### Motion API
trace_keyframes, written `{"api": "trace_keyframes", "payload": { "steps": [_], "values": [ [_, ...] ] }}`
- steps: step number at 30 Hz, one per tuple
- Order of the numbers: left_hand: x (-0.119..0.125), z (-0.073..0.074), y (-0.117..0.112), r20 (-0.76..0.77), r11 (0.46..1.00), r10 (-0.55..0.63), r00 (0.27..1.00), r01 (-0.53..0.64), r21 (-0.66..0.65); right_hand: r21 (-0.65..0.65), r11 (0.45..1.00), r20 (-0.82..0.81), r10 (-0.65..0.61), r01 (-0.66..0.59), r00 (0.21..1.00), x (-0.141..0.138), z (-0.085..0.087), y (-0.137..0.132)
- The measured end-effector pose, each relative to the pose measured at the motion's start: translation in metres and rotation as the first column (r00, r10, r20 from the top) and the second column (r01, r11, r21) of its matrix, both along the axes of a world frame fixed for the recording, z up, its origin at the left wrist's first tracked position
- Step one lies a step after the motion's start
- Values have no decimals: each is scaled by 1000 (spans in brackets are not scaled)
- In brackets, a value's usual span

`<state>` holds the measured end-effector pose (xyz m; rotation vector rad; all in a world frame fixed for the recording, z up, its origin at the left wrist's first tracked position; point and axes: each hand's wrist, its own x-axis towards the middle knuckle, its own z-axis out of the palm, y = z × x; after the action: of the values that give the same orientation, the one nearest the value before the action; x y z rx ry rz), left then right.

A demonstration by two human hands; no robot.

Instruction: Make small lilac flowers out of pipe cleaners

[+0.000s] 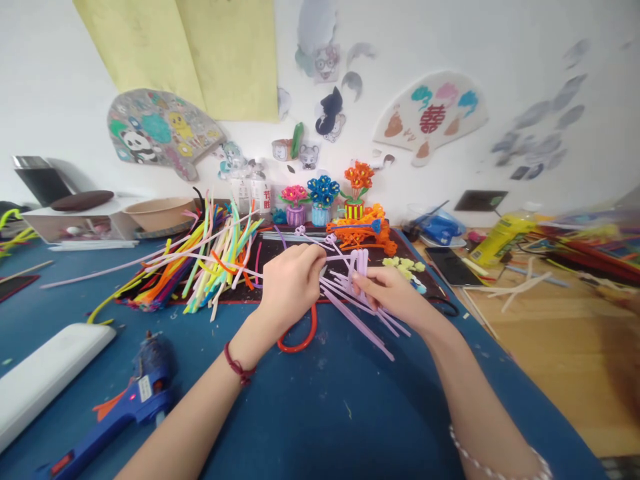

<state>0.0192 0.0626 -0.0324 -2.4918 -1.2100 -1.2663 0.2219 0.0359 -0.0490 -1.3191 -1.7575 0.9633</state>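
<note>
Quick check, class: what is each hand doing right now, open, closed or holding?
Left hand: closed, pinching a lilac pipe cleaner.
Right hand: closed, holding folded lilac loops between thumb and fingers.

Yellow paper point(235, 60), upper left: cut by top edge. White case point(53, 373), lower left: cut by left edge. Wall stickers point(533, 115), upper right: blurred, motifs lost to me. Bottle point(501, 239), right: label I cannot read. Stem bundle point(590, 243), far right: blurred, cut by right edge. Left hand point(295, 280), centre: most fingertips hidden from me; covers part of lilac stem point(360, 261).
</note>
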Motion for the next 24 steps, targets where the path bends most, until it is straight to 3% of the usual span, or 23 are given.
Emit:
{"api": "trace_keyframes", "payload": {
  "steps": [5,8,10,12,13,15,18,21,24],
  "values": [
    [4,-4,0,82,984,-35,996,49,-173,1,998,77,63,-63,995,-1,-4,1],
    [5,-5,1,138,965,-11,990,46,-257,134,991,136,-29,11,990,-2,-8,5],
    [6,-4,1,191,950,-8,982,67,-306,326,934,205,-222,147,953,-3,-11,8],
    [7,-3,1,257,925,-31,966,125,-359,501,828,235,-412,254,880,-6,-12,10],
    [9,-2,0,295,906,-49,954,167,-389,553,786,235,-466,277,853,-8,-13,11],
    [11,-3,0,361,850,-84,929,256,-461,597,752,227,-492,279,841,-11,-13,10],
    [13,-4,0,356,773,-130,925,320,-548,571,774,218,-464,273,859,-15,-12,8],
    [15,-5,-1,303,771,-158,940,309,-557,482,839,207,-388,252,898,-18,-11,5],
    [17,-5,-3,353,779,-194,915,362,-512,361,918,182,-244,166,952,-21,-9,2]
  ]
}}
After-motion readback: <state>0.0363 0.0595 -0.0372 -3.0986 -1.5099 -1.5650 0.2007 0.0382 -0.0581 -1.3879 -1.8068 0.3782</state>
